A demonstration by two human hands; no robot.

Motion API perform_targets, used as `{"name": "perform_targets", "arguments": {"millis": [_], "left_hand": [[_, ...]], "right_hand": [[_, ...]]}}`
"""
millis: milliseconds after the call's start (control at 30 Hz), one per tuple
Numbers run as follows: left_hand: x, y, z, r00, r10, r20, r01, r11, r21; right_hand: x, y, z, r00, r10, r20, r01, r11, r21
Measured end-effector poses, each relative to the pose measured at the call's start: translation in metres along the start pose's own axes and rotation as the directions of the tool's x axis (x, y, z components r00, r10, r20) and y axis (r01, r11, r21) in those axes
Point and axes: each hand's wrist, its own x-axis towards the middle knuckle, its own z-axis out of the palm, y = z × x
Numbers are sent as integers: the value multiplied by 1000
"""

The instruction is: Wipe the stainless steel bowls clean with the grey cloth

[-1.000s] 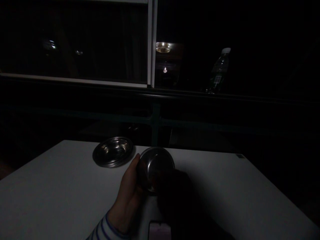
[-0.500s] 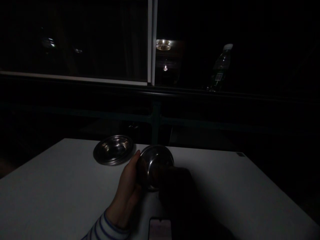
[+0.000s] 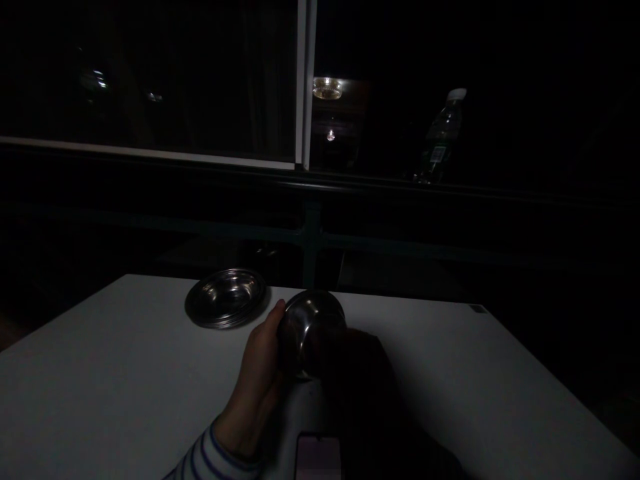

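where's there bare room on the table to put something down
Dim, but two patches of table look bare: one between the right hand and the table's right edge, one between the left sleeve, the dishes and the left edge. The middle is crowded: left hand, right hand, bowl, phone.

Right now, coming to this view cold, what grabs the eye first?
The pale table stands out against very dark surroundings. Below the picture's centre, the left hand holds a shiny metal bowl, with the right hand a near-black shape in front of it. A stack of metal dishes sits to its left; a lit lamp glows near top centre.
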Motion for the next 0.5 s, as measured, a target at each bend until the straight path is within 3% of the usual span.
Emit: {"name": "perform_targets", "arguments": {"millis": [100,267,500], "left_hand": [[1,-1,-1,1000,17,-15,-17,1000,18],[4,-4,-4,998,35,56,-39,996,77],[4,-4,-6,993,106,58,-113,983,144]], "right_hand": [[-3,-7,-5,1000,-26,-1,26,1000,-1],[-2,-13,-23,999,-32,-24,32,999,-7],[0,-18,-24,998,-60,-26,60,998,-3]]}}
